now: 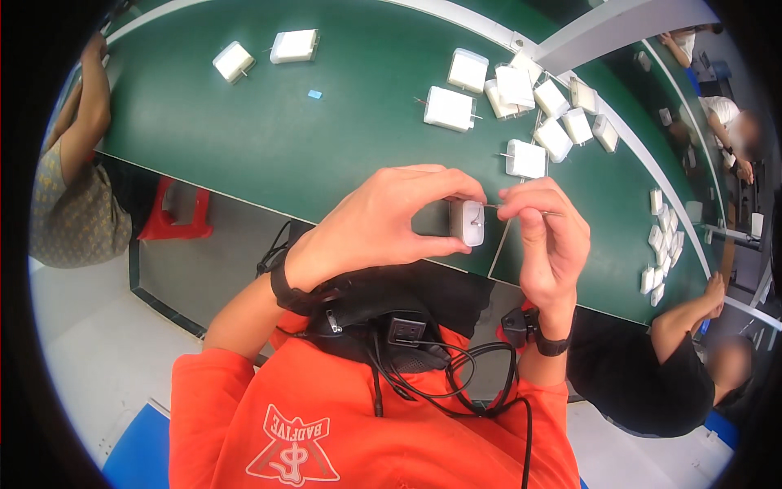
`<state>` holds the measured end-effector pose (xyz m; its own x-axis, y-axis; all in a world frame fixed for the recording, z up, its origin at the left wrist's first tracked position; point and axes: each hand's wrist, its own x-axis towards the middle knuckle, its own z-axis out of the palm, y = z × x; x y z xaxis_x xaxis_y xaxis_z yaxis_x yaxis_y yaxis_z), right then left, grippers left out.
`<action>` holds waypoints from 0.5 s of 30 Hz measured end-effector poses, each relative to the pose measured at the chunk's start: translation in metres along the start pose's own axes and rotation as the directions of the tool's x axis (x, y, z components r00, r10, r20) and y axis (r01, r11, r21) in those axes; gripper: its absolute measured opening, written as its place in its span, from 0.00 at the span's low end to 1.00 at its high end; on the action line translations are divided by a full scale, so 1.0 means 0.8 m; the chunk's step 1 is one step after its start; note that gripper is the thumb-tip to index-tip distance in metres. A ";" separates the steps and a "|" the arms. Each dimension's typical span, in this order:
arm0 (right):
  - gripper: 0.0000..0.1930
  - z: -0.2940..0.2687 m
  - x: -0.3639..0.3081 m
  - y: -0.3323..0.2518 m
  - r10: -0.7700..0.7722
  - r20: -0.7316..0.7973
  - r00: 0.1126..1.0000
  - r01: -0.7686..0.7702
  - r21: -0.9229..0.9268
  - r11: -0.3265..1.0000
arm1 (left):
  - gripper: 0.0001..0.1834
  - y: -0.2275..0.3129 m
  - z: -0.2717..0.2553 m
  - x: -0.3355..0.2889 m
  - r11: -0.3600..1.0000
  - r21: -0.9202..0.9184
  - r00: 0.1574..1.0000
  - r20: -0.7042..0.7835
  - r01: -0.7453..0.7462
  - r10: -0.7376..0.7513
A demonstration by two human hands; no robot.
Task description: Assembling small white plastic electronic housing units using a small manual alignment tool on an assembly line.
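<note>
My left hand (371,210) grips a small white box-shaped casing (472,224) between thumb and fingers, over the near edge of the green table. One end of the casing faces right, with a small dark metal bit showing in it. Beside it, my right hand (555,244) pinches a thin metal rod (491,205), whose left tip reaches the casing's upper right edge. Whether the rod is joined to the casing, I cannot tell. The nearest similar white block (525,159) lies just beyond my right fingers, with a thin pin sticking out of its left side.
Several white blocks (513,85) are heaped at the back right of the green table (326,147); more lie farther right (664,244). Two blocks and a blue chip (315,94) lie at the far left. Co-workers sit on both sides. Black cables (456,383) hang at my waist.
</note>
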<state>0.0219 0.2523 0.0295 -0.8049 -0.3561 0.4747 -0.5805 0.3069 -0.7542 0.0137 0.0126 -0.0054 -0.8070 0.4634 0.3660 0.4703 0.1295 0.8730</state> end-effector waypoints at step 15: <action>0.03 -0.006 0.034 -0.027 0.036 0.189 0.981 -0.011 -0.132 0.991 | 0.28 -0.002 0.000 -0.001 0.999 -0.033 1.000 -0.013 0.014 -0.014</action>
<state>0.0120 0.2400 0.0612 -0.7873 -0.5057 0.3529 -0.5831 0.4242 -0.6929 0.0135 0.0122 -0.0067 -0.8183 0.4499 0.3578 0.4471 0.1068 0.8881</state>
